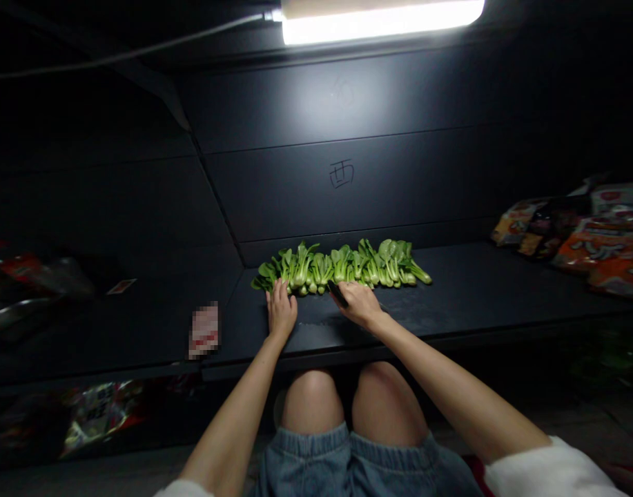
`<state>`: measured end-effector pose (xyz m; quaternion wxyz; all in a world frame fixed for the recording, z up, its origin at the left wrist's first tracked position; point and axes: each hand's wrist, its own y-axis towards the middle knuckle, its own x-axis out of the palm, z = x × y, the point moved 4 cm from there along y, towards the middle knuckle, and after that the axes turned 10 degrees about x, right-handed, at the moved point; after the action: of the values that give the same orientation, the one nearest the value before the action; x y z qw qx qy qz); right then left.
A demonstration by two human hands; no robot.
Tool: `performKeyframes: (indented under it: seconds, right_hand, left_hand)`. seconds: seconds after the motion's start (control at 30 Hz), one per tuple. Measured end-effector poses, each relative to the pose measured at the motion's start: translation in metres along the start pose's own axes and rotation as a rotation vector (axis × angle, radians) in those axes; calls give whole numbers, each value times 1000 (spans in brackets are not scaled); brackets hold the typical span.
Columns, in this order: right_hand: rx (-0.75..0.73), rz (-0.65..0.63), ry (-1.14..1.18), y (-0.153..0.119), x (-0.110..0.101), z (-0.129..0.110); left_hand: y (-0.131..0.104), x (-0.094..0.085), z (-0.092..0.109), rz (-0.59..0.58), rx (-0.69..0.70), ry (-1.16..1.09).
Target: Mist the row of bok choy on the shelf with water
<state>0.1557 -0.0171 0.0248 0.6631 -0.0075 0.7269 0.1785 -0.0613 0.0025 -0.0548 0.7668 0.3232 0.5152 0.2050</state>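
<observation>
On shelf point(461, 293), greens point(342, 266), leaves point(391, 250) mostly wallward

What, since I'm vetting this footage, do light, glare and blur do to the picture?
Head view: the lamp is blown out to white and leaves glare on the back panel; same view: the greens, left hand and right hand show plainly; same view: both sides sink toward darkness, and packets at right look soft.

One left hand point(281, 310), one right hand point(359, 302), more than ten leafy greens point(302, 268), one lamp point(383, 25), one cord point(96, 64)
</observation>
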Motion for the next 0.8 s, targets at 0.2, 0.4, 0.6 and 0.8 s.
performKeyframes:
  seconds: [0.2,0.4,0.6,0.8]
  right_hand:
    - [-13,7,-7,0,-2,-7]
    - [-58,-18,10,2,-1,-21]
    - [-72,-37,-11,5,-1,-35]
    - [-128,-38,-15,9,2,-47]
  left_hand:
    - [-6,6,2,-38,-9,12]
    - [-5,4,-2,-22,-69,-11]
    - [-7,-5,-15,-28,-95,11]
    - [-14,-5,-30,-15,-180,31]
